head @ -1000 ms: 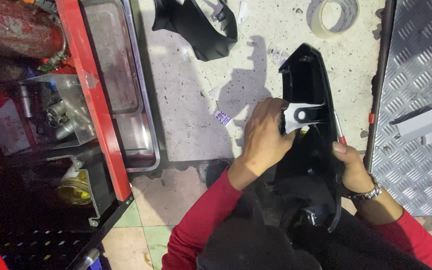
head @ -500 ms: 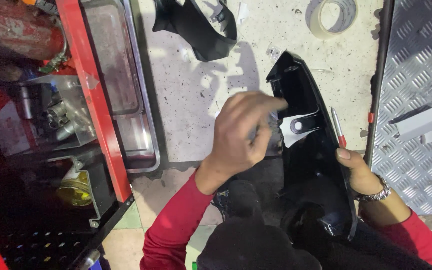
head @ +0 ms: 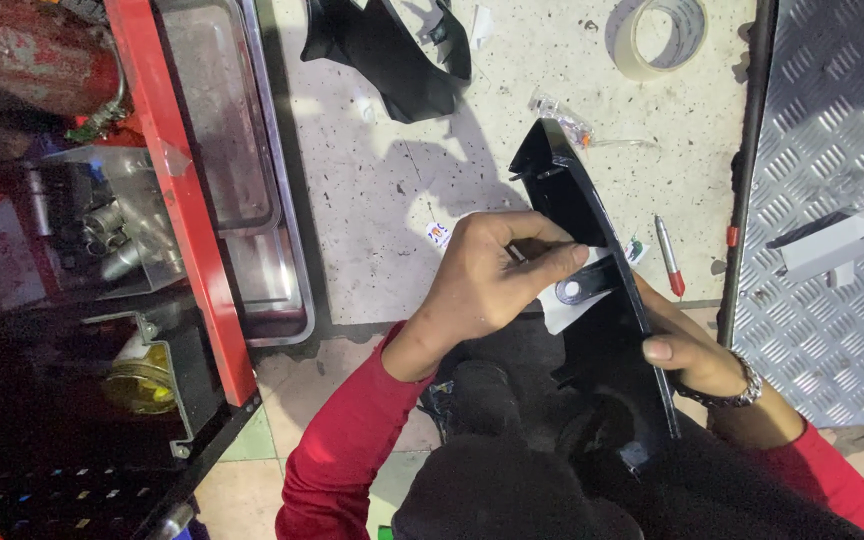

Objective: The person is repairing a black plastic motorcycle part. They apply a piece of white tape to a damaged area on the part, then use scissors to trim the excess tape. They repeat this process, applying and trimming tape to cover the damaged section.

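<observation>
The left hand [head: 487, 285], raised with fingers spread half a second ago, is now pressing down again on the white sticker [head: 570, 300]. It is pinching that sticker against the glossy black plastic fairing panel [head: 592, 230], which is tilting slightly differently.

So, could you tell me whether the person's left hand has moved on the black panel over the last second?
Yes. The left hand has shifted left, towards the red cart, though its fingertips remain on the white patch of the black panel.

Panel [head: 592, 300] on floor [head: 372, 200] centre; tape roll [head: 657, 35] at far edge; pen [head: 669, 255] right of panel; tray [head: 242, 190] left; ramp plate [head: 832, 200] along right edge.
</observation>
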